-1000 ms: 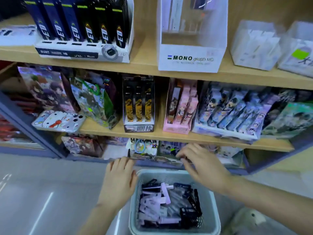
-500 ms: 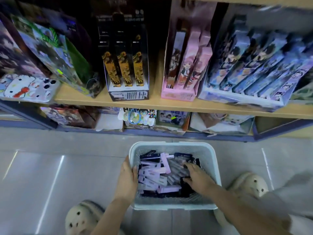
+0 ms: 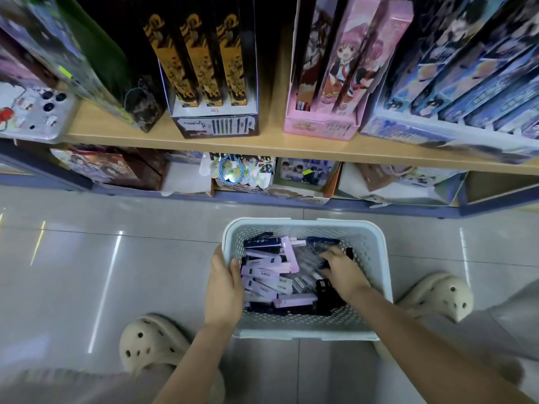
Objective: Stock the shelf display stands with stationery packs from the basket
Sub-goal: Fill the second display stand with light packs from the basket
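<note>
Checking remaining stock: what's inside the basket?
The basket holds a loose pile of lilac packs, dark packs and clear-wrapped packs. The right hand is down among them, covering some; the left hand grips the rim. Lower layers are hidden.

Left hand [image 3: 224, 287] grips basket [image 3: 291, 325], right hand [image 3: 341, 271] reaches down

Glossy pale-grey tiled floor [image 3: 116, 272]

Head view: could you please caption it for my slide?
Left hand grips the basket rim while the right hand reaches among the stationery packs inside.
</note>
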Demonstrator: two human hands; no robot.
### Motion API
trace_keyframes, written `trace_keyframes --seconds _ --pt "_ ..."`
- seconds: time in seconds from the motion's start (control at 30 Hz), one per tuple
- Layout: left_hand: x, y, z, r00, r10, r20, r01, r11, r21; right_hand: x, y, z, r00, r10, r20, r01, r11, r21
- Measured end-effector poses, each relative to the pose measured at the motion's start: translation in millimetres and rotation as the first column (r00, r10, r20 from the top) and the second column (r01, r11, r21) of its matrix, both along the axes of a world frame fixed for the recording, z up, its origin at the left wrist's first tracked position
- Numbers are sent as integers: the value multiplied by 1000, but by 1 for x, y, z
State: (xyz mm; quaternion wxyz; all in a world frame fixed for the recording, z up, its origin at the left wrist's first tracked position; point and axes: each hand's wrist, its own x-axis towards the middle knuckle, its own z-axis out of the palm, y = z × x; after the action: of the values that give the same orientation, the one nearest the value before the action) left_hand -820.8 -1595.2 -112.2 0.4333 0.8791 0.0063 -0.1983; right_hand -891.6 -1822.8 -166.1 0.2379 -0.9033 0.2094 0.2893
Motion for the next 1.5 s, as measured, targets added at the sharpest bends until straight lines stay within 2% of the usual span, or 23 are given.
trace_keyframes --seconds 0.1,0.13,0.23,0.3,0.33,0.4,0.47,0.53,0.6,0.67,0.77,0.83,0.9,0.97,1.03,1.1,1.17,1.33,1.5 --pt "-1 -1 0 1000 12 7 -12 1000 17 -3 -2 11 995 -28 94 25 999 32" --pt "0 0 1 999 9 51 -12 999 45 -3 -2 17 989 -40 144 37 999 25" --pt "-1 -5 6 946 -87 312 49 990 130 -3 1 41 952 -119 281 101 992 78" --pt "-5 -15 13 913 -176 369 161 984 71 0 6 58 918 -228 324 169 965 200" --pt "-7 -22 16 923 -216 318 226 974 7 2 10 66 896 -298 330 211 938 275" --pt "-13 -34 21 954 -299 34 300 934 -192 7 20 79 834 -456 310 299 847 440" --pt "-16 -45 24 903 -373 -212 269 877 -397 11 31 92 763 -581 282 345 736 583" --pt "-17 -49 25 859 -434 -273 270 836 -477 16 40 103 715 -659 234 368 639 676" --pt "-14 -48 26 838 -473 -271 308 822 -480 19 44 110 713 -674 194 386 608 694" --pt "-11 -46 23 834 -503 -226 382 823 -420 20 45 112 742 -654 148 399 608 687" --pt "-13 -43 20 848 -501 -174 441 848 -293 24 41 115 855 -485 182 318 769 555" --pt "-13 -41 23 855 -468 -225 391 865 -314 27 36 118 899 -392 198 248 826 506" --pt "-15 -39 25 856 -446 -260 340 866 -365 25 26 114 902 -386 192 248 829 501" --pt "-15 -36 26 871 -402 -283 279 878 -390 15 12 95 930 -320 180 227 886 404" --pt "-15 -33 26 883 -364 -295 239 891 -386 -2 -1 69 978 -200 65 172 938 300" --pt "-16 -31 22 884 -357 -302 228 893 -389 -19 -6 47 987 -130 -91 150 949 278" --pt "-17 -29 20 882 -357 -309 225 893 -390 -28 -4 34 985 0 -174 42 971 235" --pt "-19 -30 20 873 -364 -324 220 888 -404 -29 -3 16 974 107 -202 -77 986 150" --pt "-22 -33 26 874 -364 -322 218 886 -410 -24 -8 13 960 183 -213 -151 976 156"
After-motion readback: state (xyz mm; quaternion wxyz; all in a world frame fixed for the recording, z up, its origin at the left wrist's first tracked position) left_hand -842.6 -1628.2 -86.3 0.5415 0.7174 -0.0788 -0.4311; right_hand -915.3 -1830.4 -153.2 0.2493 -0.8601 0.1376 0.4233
